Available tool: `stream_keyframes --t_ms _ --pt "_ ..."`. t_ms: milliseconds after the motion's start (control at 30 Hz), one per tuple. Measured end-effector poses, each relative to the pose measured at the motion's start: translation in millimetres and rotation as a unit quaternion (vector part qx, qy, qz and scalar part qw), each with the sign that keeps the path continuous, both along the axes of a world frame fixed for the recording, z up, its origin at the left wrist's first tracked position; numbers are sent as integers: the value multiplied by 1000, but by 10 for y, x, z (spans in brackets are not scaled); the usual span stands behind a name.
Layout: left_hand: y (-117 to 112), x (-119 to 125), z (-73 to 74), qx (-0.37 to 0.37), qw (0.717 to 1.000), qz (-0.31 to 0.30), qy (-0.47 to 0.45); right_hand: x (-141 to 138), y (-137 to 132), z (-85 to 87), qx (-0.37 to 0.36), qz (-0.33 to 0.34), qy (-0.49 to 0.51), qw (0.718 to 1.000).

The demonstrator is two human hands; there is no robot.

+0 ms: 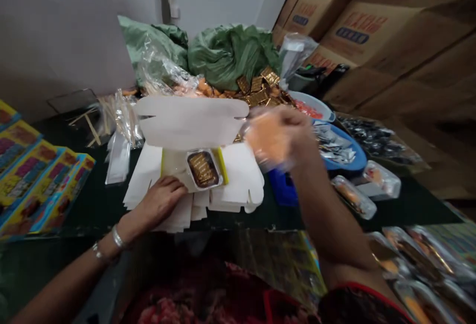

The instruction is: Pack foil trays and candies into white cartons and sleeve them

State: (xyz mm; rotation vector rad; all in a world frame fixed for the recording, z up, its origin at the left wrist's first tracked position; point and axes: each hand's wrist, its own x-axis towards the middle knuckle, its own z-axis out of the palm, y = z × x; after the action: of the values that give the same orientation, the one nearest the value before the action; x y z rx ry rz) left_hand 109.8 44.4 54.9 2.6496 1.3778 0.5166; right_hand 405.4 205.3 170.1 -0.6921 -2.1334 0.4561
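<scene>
An unfolded white cardboard box (193, 121) lies in front of me on several flat white cartons (238, 175). Inside its yellow-edged middle sits a small foil-rimmed tray (204, 168) with a gold-wrapped piece in it. My left hand (163, 196) rests on the box's near left side, fingers stretched out, holding nothing. Past the box's right end, my right hand (297, 130) grips an orange packet in clear wrap (269, 136), raised above the table and smeared by motion. Behind the box, gold-wrapped packets (260, 93) and orange packets (206, 87) lie heaped.
Printed yellow-blue boxes (33, 175) and wrapped wooden sticks (122, 115) are at left. On the right stand a blue basin of silvery sachets (334, 145), a bowl of red packets (308, 109) and filled clear trays (355, 197). Green sacks (234, 56) and stacked cartons (372, 31) stand behind.
</scene>
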Motion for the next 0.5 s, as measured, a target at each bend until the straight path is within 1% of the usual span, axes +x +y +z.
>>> stream_keyframes --t_ms 33,67,100,167,200,233,267,300,367,400,433,500 --pt "-52 -39 29 20 1000 10 -13 -186 -237 -92 -72 64 17 995" --pt "-118 -91 58 46 998 20 -26 -414 -419 -187 -132 108 14 985" --pt "-191 -155 86 73 996 29 -36 -661 -538 -275 -170 129 4 977" --pt "-341 -312 138 110 992 54 -40 -1100 -600 -394 -189 140 -66 970" --pt "-406 -393 159 118 990 69 -39 -1244 -573 -417 -177 137 -110 968" --pt "-457 -465 175 117 989 87 -37 -1318 -532 -418 -153 127 -150 968" --pt "-491 -522 187 113 988 103 -38 -1318 -493 -406 -123 106 -180 970" --pt "-503 -559 194 109 986 119 -44 -1252 -467 -390 -92 74 -194 974" --pt "-450 -571 201 104 983 137 -64 -976 -464 -389 -40 -9 -198 979" --pt "-384 -554 204 100 983 140 -72 -805 -484 -419 -27 -39 -206 977" --pt "-295 -528 207 95 982 142 -76 -637 -517 -473 -23 -53 -224 973" --pt "-68 -471 220 80 984 146 -57 -372 -607 -645 -22 -47 -262 964"
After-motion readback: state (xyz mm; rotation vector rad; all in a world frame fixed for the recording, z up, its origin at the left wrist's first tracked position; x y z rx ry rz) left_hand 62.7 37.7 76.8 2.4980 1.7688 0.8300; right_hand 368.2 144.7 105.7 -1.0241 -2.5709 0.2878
